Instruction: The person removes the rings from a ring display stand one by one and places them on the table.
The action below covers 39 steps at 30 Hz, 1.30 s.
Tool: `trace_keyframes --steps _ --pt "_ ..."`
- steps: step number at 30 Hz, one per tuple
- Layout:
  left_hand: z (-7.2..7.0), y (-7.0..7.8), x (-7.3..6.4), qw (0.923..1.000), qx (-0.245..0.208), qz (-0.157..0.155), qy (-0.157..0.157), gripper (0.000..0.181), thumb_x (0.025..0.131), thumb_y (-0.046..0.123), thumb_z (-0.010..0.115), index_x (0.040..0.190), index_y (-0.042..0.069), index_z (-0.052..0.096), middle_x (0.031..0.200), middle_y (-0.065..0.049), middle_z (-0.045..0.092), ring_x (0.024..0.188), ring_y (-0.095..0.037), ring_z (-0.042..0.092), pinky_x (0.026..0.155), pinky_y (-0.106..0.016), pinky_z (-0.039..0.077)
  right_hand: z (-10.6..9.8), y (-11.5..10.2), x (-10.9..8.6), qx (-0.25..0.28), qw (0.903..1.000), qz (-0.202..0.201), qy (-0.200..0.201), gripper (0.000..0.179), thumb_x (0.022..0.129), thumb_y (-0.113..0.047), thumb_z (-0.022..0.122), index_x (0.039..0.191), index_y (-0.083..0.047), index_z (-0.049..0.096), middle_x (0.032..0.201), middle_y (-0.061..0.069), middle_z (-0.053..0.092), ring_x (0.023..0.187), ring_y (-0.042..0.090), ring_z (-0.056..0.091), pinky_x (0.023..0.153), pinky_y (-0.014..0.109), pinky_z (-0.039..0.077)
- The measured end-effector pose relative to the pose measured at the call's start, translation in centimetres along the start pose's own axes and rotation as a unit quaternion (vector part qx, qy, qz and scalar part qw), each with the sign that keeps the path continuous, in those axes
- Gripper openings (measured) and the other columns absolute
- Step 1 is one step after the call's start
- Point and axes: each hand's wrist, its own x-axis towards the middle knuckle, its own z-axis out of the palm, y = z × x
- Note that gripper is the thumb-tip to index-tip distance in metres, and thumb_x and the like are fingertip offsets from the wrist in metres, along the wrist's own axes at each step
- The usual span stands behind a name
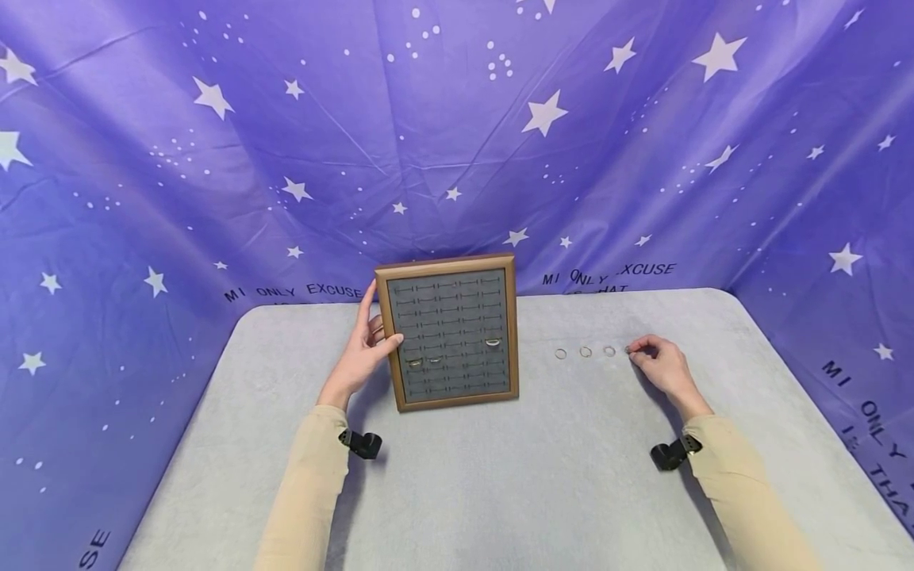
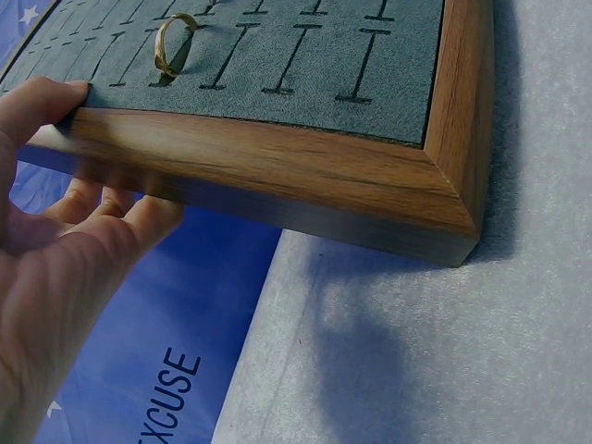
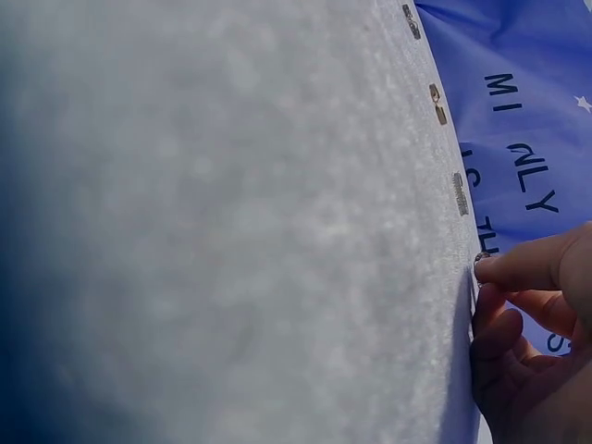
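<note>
My left hand point(image 1: 359, 358) grips the left side of a ring display tray point(image 1: 454, 317), thumb on the front of the wooden frame point(image 2: 277, 166) and the other fingers behind. The tray stands tilted up on the table, its grey-green slotted pad facing me. Two gold-toned rings sit low in the pad, one of them a gold ring point(image 2: 163, 46) seen close in the left wrist view; a silver-toned ring point(image 1: 493, 342) sits further right. On the table, my right hand point(image 1: 664, 366) pinches a small ring point(image 3: 480, 260) between thumb and fingertips, which partly hide it.
Left of my right hand, three rings lie in a row: a silver-toned ring point(image 3: 461, 194), a gold-toned ring point(image 3: 437, 104) and another ring point(image 3: 411, 22). A pale grey cloth covers the table point(image 1: 528, 492). Purple star-printed curtains point(image 1: 457, 143) hang behind and at both sides.
</note>
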Motion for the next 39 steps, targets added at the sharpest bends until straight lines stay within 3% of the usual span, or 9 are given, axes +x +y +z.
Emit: trace_keyframes --steps 7,12,18,23,30,39 --pt "0.1 0.1 0.0 1.0000 0.000 0.000 -0.001 0.097 0.090 -0.011 0.057 0.154 0.042 0.007 0.136 -0.026 0.046 0.112 -0.023 0.057 0.088 -0.032 0.051 -0.1 0.2 0.1 0.008 0.9999 0.011 0.003 0.011 0.084 0.000 0.063 0.093 0.006 0.065 0.088 0.021 0.065 0.073 0.018 0.053 0.066 0.030 0.039" --pt "0.1 0.0 -0.1 0.9998 0.011 -0.013 0.003 0.098 0.091 -0.010 0.058 0.154 0.044 0.006 0.137 -0.025 0.046 0.114 -0.026 0.056 0.089 -0.033 0.051 -0.3 0.0 -0.1 0.027 0.9993 0.024 0.004 0.017 0.086 -0.005 0.066 0.097 0.007 0.064 0.092 0.021 0.065 0.072 0.008 0.052 0.064 0.022 0.040" --pt "0.1 0.3 0.0 0.9997 0.004 -0.022 0.004 0.098 0.091 -0.013 0.055 0.155 0.038 0.002 0.138 -0.028 0.044 0.112 -0.023 0.056 0.088 -0.031 0.051 0.0 -1.4 -0.6 0.098 0.9948 0.023 -0.015 0.025 0.090 -0.003 0.062 0.110 0.012 0.060 0.102 0.029 0.062 0.063 -0.001 0.052 0.052 0.016 0.045" --pt "0.1 0.4 0.0 0.9997 -0.002 -0.024 0.005 0.098 0.090 -0.016 0.054 0.156 0.034 0.001 0.138 -0.030 0.043 0.111 -0.022 0.056 0.087 -0.030 0.051 0.7 -3.2 -1.1 0.134 0.9905 0.012 -0.032 0.029 0.091 -0.002 0.062 0.115 0.012 0.058 0.105 0.030 0.059 0.062 0.005 0.054 0.048 0.017 0.044" --pt "0.2 0.4 0.0 0.9998 0.000 -0.021 0.007 0.098 0.091 -0.012 0.057 0.155 0.039 0.002 0.137 -0.026 0.045 0.113 -0.023 0.056 0.088 -0.032 0.051 1.8 -5.3 -1.7 0.172 0.9833 0.020 -0.057 0.031 0.092 -0.005 0.062 0.120 0.008 0.058 0.107 0.027 0.058 0.049 0.015 0.053 0.037 0.029 0.043" --pt "0.1 0.0 0.0 1.0000 -0.003 -0.004 0.003 0.098 0.091 -0.012 0.057 0.155 0.041 0.004 0.136 -0.028 0.045 0.111 -0.021 0.057 0.089 -0.032 0.051 3.1 -7.5 -1.9 0.225 0.9712 0.012 -0.077 0.033 0.092 -0.001 0.060 0.123 0.009 0.056 0.115 0.031 0.055 0.054 0.014 0.056 0.040 0.032 0.047"
